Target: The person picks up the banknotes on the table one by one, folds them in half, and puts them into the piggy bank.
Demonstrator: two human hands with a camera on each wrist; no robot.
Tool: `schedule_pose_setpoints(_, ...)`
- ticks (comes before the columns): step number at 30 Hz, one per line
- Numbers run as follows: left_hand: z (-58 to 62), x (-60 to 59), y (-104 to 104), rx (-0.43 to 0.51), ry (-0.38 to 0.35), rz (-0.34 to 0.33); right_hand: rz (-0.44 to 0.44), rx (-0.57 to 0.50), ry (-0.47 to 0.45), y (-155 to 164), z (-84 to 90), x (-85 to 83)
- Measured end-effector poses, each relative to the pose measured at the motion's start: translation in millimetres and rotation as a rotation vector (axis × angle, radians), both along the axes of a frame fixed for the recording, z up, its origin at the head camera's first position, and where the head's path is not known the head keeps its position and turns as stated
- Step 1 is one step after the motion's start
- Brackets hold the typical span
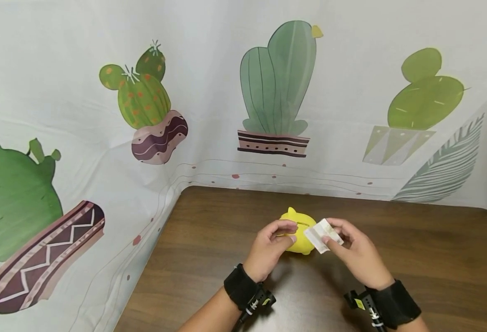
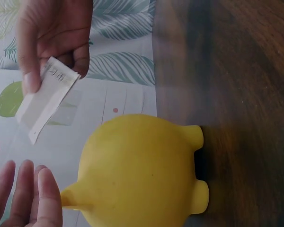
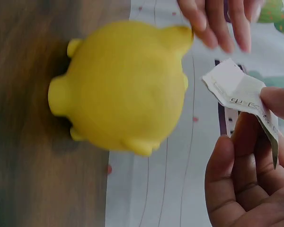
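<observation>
Holding a folded banknote (image 1: 323, 235) pinched between thumb and fingers, the right hand (image 1: 357, 256) hovers just right of the yellow piggy bank (image 1: 299, 230), which stands on the wooden table (image 1: 434, 258). The left hand (image 1: 268, 246) rests beside the bank's left flank, its fingers loosely curled and holding nothing. Judging from this, the note is being brought to the slot on top of the bank; the next move calls for turning the note's edge in line with that slot. The note's long axis runs diagonally, its free end pointing toward the bank.
</observation>
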State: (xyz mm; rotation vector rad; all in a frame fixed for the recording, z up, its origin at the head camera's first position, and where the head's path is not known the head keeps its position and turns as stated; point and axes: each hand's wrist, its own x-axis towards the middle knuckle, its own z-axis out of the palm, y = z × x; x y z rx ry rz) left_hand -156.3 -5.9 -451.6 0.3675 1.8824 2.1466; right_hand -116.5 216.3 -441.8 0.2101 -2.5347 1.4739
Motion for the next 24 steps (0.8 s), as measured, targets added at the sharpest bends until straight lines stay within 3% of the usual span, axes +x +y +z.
schedule_pose_setpoints(8, -0.8, 0.1, 0, 0.024, -0.028, -0.091, 0.102, -0.055, -0.051, -13, -1.6, 4.8)
schedule_pose_setpoints(13, -2.3, 1.4, 1, -0.009, -0.035, -0.134, 0.139, -0.075, -0.039, -18, -3.5, 5.3)
schedule_pose_setpoints(24, -1.9, 3.7, 2, -0.066, -0.012, -0.177, 0.148, -0.092, -0.044, -20, -4.0, 4.8)
